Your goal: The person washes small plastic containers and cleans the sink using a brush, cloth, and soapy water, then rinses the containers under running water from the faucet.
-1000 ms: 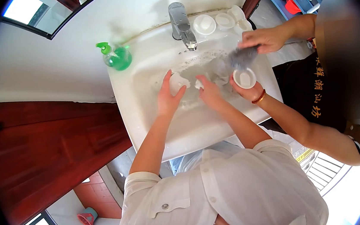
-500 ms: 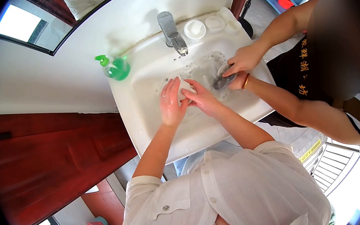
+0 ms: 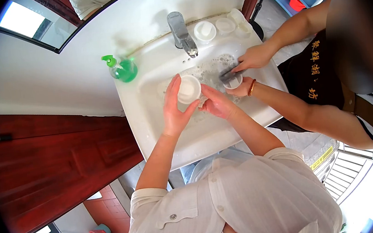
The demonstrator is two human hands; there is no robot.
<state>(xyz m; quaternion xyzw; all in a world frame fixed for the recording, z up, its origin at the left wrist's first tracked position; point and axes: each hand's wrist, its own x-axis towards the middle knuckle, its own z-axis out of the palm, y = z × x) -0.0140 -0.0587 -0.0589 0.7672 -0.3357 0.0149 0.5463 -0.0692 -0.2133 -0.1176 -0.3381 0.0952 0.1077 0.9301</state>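
Over the soapy water of the white sink (image 3: 152,133), my left hand (image 3: 174,108) holds a round white cup (image 3: 188,89) by its left side, the open face turned up. My right hand (image 3: 218,103) is at the cup's lower right edge, its fingers bent around something white and small that I cannot make out. To the right, a co-worker's one hand (image 3: 241,88) holds another white cup (image 3: 233,82), and the other hand (image 3: 255,57) holds a dark brush (image 3: 229,73) at that cup's rim.
A chrome faucet (image 3: 180,31) rises at the sink's back. White containers (image 3: 205,31) stand to its right. A green soap bottle (image 3: 123,70) is at the back left corner. The co-worker's arms (image 3: 291,108) reach in from the right.
The cup in my left hand has turned its open face upward, and my right hand has shifted to its lower right. The co-worker's cup and brush were lower in the sink half a second ago.
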